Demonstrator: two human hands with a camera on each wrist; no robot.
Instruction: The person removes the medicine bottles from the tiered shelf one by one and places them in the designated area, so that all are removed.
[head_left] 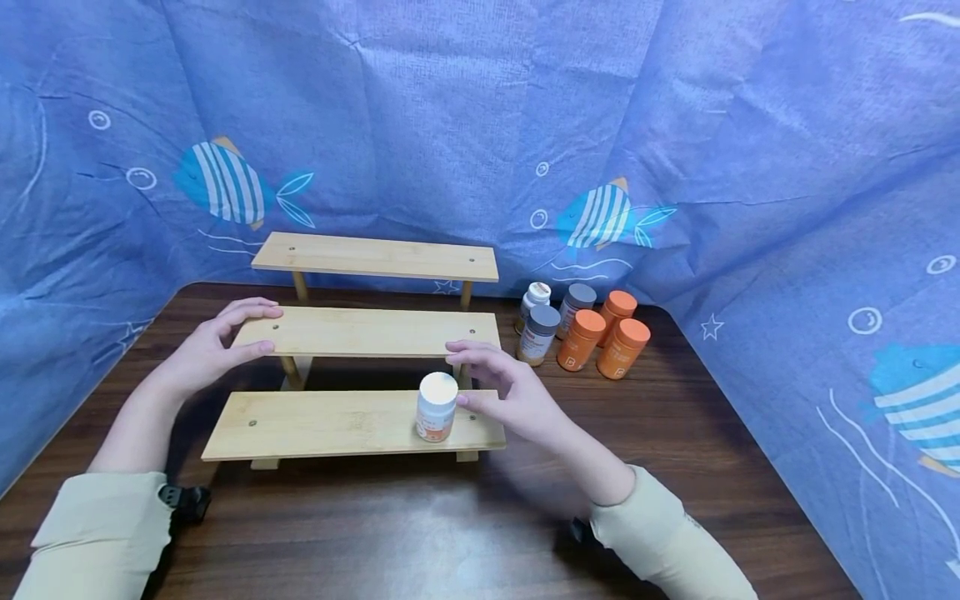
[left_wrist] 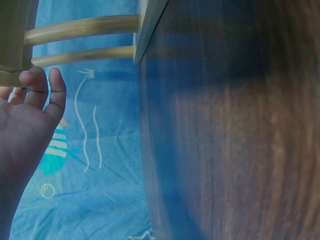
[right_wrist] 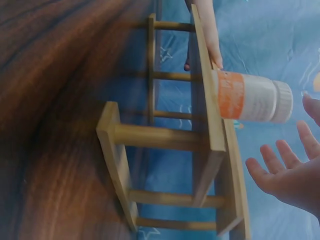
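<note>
A three-tier bamboo rack [head_left: 330, 425] stands on the dark wooden table. My left hand [head_left: 217, 346] holds the left end of its middle shelf [head_left: 367, 332], thumb at the front edge and fingers toward the back. In the left wrist view, the fingertips [left_wrist: 37, 80] bend against the shelf's end. A white pill bottle [head_left: 437, 408] with an orange-and-white label stands upright near the right end of the lowest shelf. My right hand [head_left: 517, 396] is just right of it, fingers loosely spread. In the right wrist view, a gap separates that hand [right_wrist: 290, 170] from the bottle.
At the back right stand several bottles: orange ones [head_left: 581, 340], grey-capped ones [head_left: 539, 335] and one white-capped bottle [head_left: 534, 303]. A blue fish-print cloth [head_left: 450, 125] hangs behind the table [head_left: 360, 533]. The rack's top shelf [head_left: 375, 256] is nearest the cloth.
</note>
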